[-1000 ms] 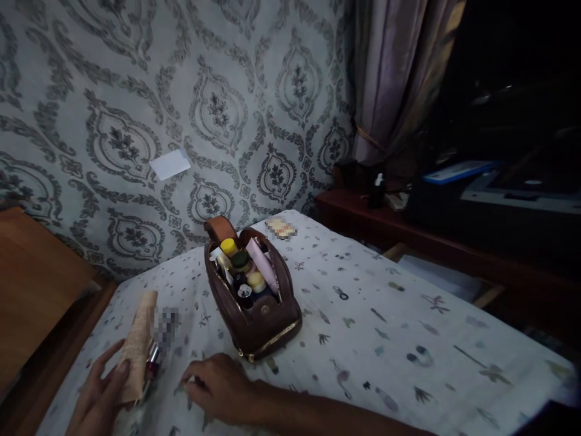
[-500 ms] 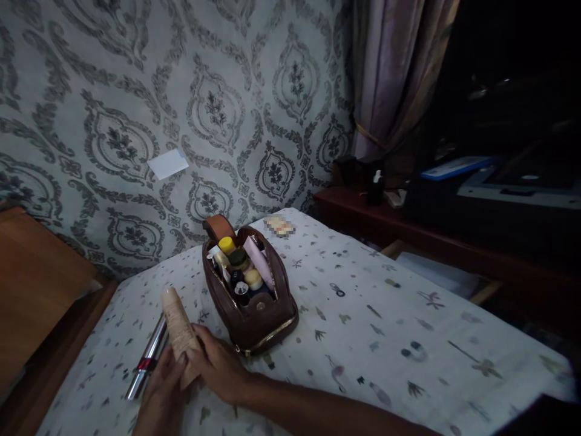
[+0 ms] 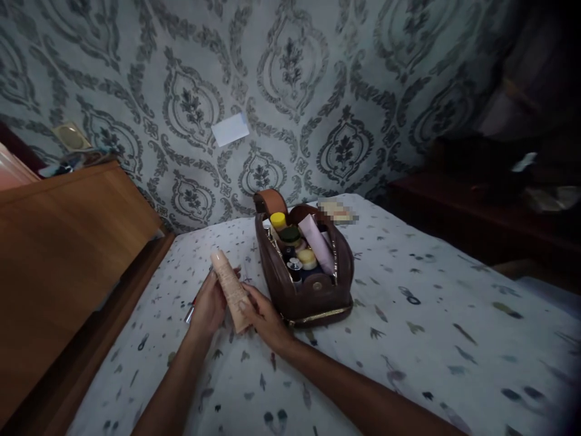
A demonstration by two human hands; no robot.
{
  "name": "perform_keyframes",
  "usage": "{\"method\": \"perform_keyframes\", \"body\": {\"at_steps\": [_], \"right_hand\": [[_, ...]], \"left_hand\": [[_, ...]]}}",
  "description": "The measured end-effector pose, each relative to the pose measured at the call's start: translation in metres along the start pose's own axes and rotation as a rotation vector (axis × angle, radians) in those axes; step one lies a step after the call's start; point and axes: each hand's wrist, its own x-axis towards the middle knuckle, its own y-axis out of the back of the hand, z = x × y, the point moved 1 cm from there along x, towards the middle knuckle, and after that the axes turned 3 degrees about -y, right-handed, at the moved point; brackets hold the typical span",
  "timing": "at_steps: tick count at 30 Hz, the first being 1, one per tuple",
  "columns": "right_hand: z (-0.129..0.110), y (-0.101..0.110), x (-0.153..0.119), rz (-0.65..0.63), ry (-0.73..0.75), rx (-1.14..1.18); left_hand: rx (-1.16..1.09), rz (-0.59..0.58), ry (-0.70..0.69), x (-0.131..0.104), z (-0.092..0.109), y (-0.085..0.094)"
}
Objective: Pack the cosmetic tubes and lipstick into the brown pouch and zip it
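Note:
A beige tube (image 3: 230,289) with a glossy cap is held between both hands, tilted with its cap end up and left. My right hand (image 3: 266,316) is closed on its lower part. My left hand (image 3: 209,304) is closed along its left side, over a silver cylinder (image 3: 189,313) with a red band that lies mostly hidden behind it. To the right stands an open brown bag (image 3: 306,297). Inside it are a yellow-capped item (image 3: 278,220), a pink tube (image 3: 316,243), a dark green lid (image 3: 290,234) and several small jars.
The bag stands on a patterned white sheet (image 3: 363,375). A blurred-out flat item (image 3: 338,211) lies behind it. Wooden furniture (image 3: 68,266) rises at the left, a dark red surface (image 3: 436,209) at the right. White paper (image 3: 230,129) is on the wallpapered wall.
The view has turned to the left, so the bag and paper appear further right. My left hand has moved up along the tube, towards its cap, and covers more of the silver cylinder.

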Motion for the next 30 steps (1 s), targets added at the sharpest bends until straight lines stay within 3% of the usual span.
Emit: {"method": "perform_keyframes", "body": {"at_steps": [6, 16, 21, 30], "right_hand": [[-0.002, -0.002, 0.001, -0.015, -0.072, 0.132], [0.0, -0.011, -0.002, -0.014, -0.201, 0.234], [-0.005, -0.011, -0.006, -0.002, -0.186, 0.187], [-0.036, -0.014, -0.008, -0.046, -0.107, 0.295]], "left_hand": [[-0.169, -0.055, 0.055, 0.015, 0.0, -0.008], [-0.238, 0.012, 0.038, 0.018, -0.011, 0.007], [-0.247, 0.033, 0.042, 0.013, -0.008, 0.009], [-0.208, 0.075, 0.146, 0.011, -0.004, 0.014]]}}
